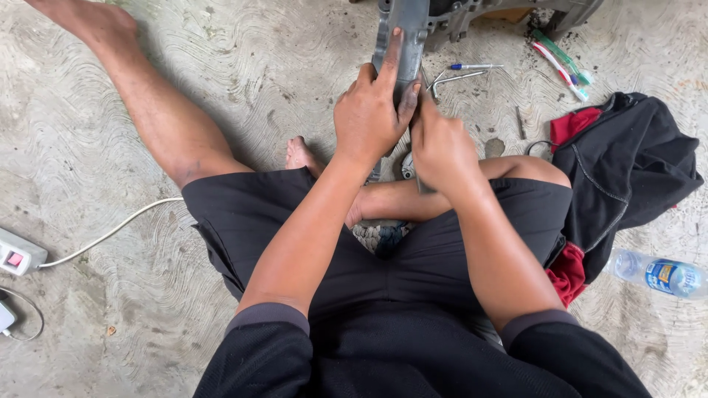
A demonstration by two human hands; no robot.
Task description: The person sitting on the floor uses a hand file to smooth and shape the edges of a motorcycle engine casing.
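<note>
I sit on a concrete floor with a long grey metal casing part standing between my legs. My left hand wraps around its lower end, index finger stretched up along the metal. My right hand is closed right beside it, pressed against the part's edge and gripping a thin grey tool whose end shows below the fist. What kind of tool it is I cannot tell. A larger grey engine casing lies at the top edge.
On the floor behind the part lie a bent metal key, a blue-handled tool and two toothbrushes. Black and red cloth is heaped at my right, with a plastic water bottle. A white power strip with cable lies left.
</note>
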